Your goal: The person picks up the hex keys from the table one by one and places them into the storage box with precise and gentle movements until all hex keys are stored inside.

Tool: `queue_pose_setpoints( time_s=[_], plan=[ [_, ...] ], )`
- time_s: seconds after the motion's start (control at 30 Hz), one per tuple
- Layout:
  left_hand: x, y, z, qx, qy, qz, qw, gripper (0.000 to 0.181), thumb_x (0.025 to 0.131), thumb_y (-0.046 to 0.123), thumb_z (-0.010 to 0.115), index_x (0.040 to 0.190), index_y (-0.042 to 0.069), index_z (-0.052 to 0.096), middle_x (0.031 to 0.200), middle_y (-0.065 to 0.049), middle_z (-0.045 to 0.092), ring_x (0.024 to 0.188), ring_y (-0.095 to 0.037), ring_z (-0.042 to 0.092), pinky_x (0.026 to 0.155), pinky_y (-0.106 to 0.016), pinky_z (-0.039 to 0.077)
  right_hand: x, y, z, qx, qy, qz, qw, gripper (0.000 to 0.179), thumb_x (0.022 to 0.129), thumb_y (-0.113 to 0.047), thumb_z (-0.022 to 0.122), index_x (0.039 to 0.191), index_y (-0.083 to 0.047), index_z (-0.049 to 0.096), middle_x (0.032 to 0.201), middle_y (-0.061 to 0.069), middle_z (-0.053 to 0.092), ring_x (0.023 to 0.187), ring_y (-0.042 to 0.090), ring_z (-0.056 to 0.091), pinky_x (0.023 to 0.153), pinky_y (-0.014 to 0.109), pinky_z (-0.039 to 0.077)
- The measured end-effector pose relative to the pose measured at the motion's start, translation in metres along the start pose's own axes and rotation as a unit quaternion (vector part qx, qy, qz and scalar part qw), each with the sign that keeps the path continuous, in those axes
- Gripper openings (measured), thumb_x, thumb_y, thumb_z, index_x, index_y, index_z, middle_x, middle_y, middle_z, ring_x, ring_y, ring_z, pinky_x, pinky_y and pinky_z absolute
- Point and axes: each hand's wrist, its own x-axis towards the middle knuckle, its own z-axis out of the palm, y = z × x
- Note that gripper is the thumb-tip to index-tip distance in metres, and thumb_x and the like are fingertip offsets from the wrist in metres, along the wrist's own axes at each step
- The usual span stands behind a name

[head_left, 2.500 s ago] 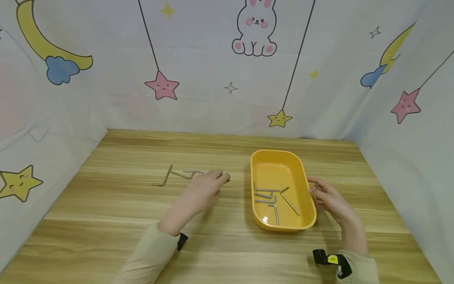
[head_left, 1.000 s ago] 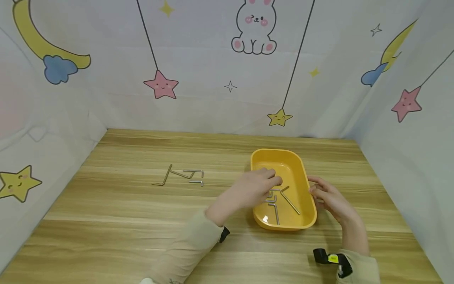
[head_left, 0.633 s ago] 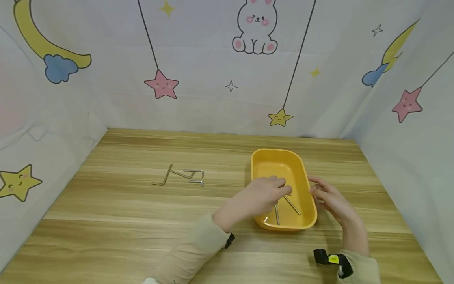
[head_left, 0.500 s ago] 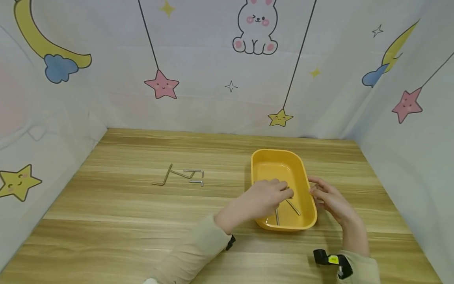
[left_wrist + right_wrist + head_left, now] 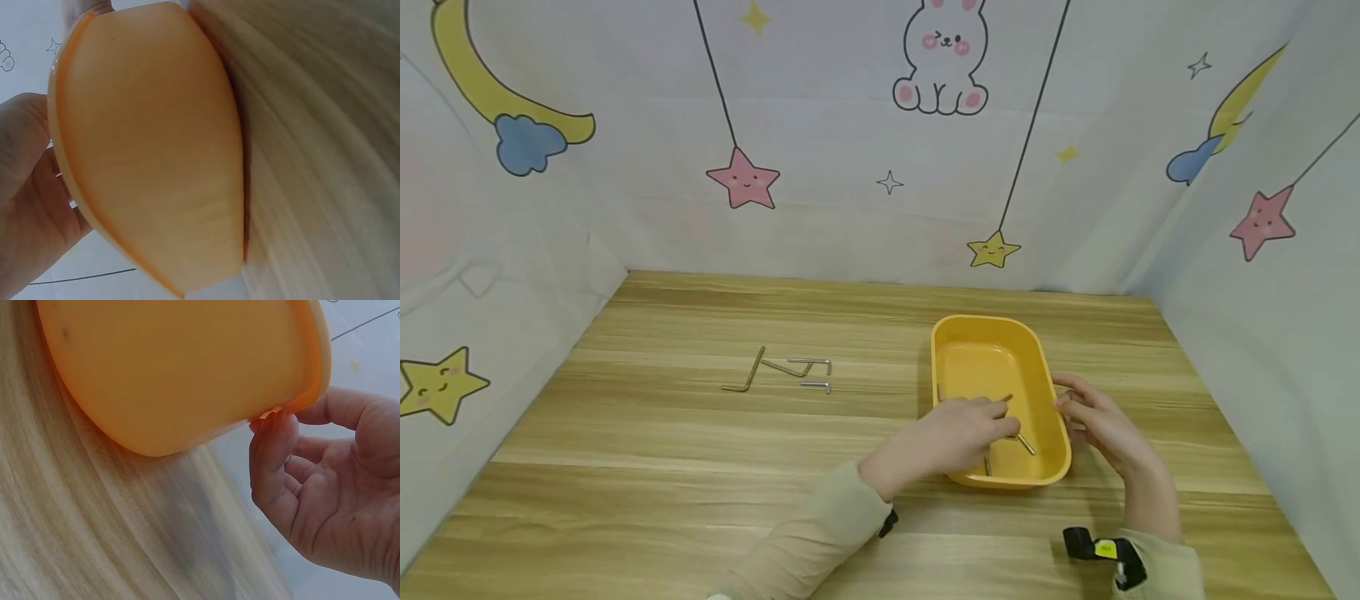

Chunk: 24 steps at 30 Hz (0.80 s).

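Observation:
In the head view my left hand (image 5: 962, 429) reaches over the left rim into a yellow tray (image 5: 992, 367). Its fingers are curled, and a thin end of a hex key (image 5: 1012, 437) shows beneath the fingertips. Below that hand lie a brass hex key (image 5: 1027, 445) and a silver hex key (image 5: 988, 465); the others in the tray are covered by the hand. At the tray's right side my right hand (image 5: 1097, 425) pinches the rim between thumb and fingers, as the right wrist view shows. The tray's wall (image 5: 150, 137) hides the left fingertips in the left wrist view.
Left of the tray, several L-shaped hex keys lie on the wooden table (image 5: 662, 467): two brass ones (image 5: 752, 371) and two short silver ones (image 5: 816, 384). A printed white curtain (image 5: 850, 225) stands behind the table and along both sides.
My left hand has gone from the loose keys on the table rightward into the tray, then slid toward its near end with a hex key. The right hand stays at the rim.

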Motion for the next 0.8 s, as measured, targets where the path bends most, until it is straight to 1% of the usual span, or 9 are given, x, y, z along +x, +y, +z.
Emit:
queue_pose_setpoints(
  time_s=[0.13,0.3,0.53,0.7,0.8],
  plan=[
    [0.0,0.0,0.005,-0.015,-0.004,0.0,0.9999,0.032,0.086,0.008,0.063,0.112,0.026,0.063,0.098,0.011,0.062,0.087,-0.003,0.061,0.07,-0.015,0.049,0.0,-0.001,0.001,0.001,0.002,0.002,1.0,0.055,0.102,-0.022,0.044,0.146,0.002,0.024,0.087,-0.007,0.056,0.071,0.005,0.053,0.069,0.029,0.054],
    [0.0,0.0,0.011,-0.027,-0.009,-0.002,0.9996,0.031,0.086,0.01,0.064,0.112,0.026,0.065,0.104,0.011,0.065,0.095,-0.003,0.063,0.079,-0.015,0.051,-0.001,-0.001,0.001,-0.001,0.0,0.001,1.0,0.056,0.101,-0.022,0.045,0.147,0.003,0.024,0.088,-0.007,0.056,0.072,0.005,0.053,0.07,0.029,0.054],
    [0.0,0.001,0.015,-0.034,-0.009,-0.011,0.9993,0.028,0.087,0.011,0.063,0.11,0.027,0.066,0.106,0.011,0.066,0.098,-0.003,0.064,0.08,-0.016,0.051,0.0,0.0,0.001,-0.004,0.006,0.008,0.9999,0.055,0.102,-0.022,0.044,0.147,0.001,0.025,0.089,-0.005,0.056,0.073,0.006,0.055,0.071,0.03,0.055],
    [0.001,0.001,0.014,-0.039,-0.007,-0.016,0.9991,0.021,0.092,0.02,0.062,0.111,0.025,0.066,0.107,0.01,0.066,0.098,-0.003,0.064,0.081,-0.017,0.051,-0.002,-0.001,0.0,-0.006,0.004,0.007,0.9999,0.056,0.102,-0.023,0.044,0.147,0.001,0.024,0.089,-0.004,0.056,0.072,0.007,0.054,0.07,0.03,0.055],
    [-0.001,0.001,0.013,-0.035,-0.001,-0.018,0.9992,0.021,0.092,0.022,0.061,0.112,0.025,0.066,0.106,0.01,0.066,0.097,-0.004,0.064,0.08,-0.017,0.051,-0.002,-0.002,0.0,-0.005,0.003,0.005,1.0,0.056,0.102,-0.023,0.044,0.147,0.002,0.024,0.089,-0.004,0.056,0.071,0.006,0.054,0.069,0.03,0.055]
  ],
)
